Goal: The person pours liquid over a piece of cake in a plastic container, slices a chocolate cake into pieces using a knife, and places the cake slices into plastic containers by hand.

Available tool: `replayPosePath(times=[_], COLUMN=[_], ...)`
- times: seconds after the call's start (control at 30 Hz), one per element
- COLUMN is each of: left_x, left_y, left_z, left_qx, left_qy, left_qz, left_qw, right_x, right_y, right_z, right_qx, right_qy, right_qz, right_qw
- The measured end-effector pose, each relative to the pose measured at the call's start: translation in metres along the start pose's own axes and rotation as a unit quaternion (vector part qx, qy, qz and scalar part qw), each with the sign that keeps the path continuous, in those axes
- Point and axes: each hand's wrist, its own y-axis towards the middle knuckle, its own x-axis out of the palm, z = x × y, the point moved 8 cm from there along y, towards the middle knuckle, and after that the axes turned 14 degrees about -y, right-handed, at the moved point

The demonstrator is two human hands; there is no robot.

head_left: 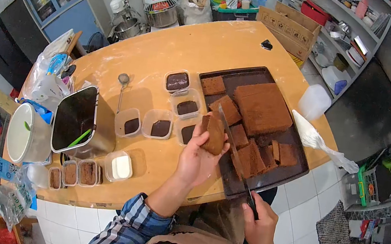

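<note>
My left hand (pixel 198 156) is closed around a piece of chocolate cake (pixel 213 136), held up at the near left side of a dark baking tray (pixel 299 173). In my right hand (pixel 260 226) is the black handle of a long knife (pixel 235 154). Its blade slants up and left over the tray, close beside the held piece. On the tray lie a large uncut cake block (pixel 263 108) and several smaller cut pieces (pixel 249 160). Left of my left hand stand square plastic tubs, among them one with a dark layer inside (pixel 161 127).
A deep metal container with dark residue (pixel 101 129) and a white bucket (pixel 16 143) stand at the left. Filled tubs (pixel 88 174) and a tub of white cream (pixel 121 167) sit near the front edge. A piping bag (pixel 324 143) lies right of the tray; a small sieve (pixel 121 90) lies further back.
</note>
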Motion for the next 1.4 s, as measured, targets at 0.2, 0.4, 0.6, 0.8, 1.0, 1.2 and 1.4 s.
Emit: replayPosePath(times=[0.2,0.4,0.6,0.8,1.0,1.2,1.4], left_x=[0.008,0.013,0.016,0.016,0.016,0.017,0.016], left_y=[0.0,-0.003,-0.005,-0.005,-0.005,-0.007,-0.006], left_z=[0.014,0.019,0.025,0.028,0.03,0.03,0.028], left_qx=[0.109,0.148,0.153,0.186,0.192,0.202,0.18], left_qy=[0.076,0.12,0.101,0.166,0.16,0.171,0.17], left_qz=[-0.062,-0.049,-0.073,-0.042,-0.044,-0.048,-0.039], left_qw=[0.989,0.98,0.98,0.968,0.967,0.963,0.968], right_x=[0.004,0.006,0.004,0.007,0.008,0.007,0.007], right_y=[-0.003,-0.006,-0.006,-0.01,-0.011,-0.012,-0.012], right_z=[-0.011,-0.018,-0.02,-0.019,-0.019,-0.017,-0.016], right_qx=[-0.02,-0.031,-0.043,-0.048,-0.055,-0.046,-0.046], right_qy=[0.023,0.037,0.008,-0.01,-0.016,-0.037,-0.037], right_qz=[-0.02,-0.03,-0.023,-0.021,-0.022,-0.03,-0.028], right_qw=[0.999,0.998,0.999,0.999,0.998,0.998,0.998])
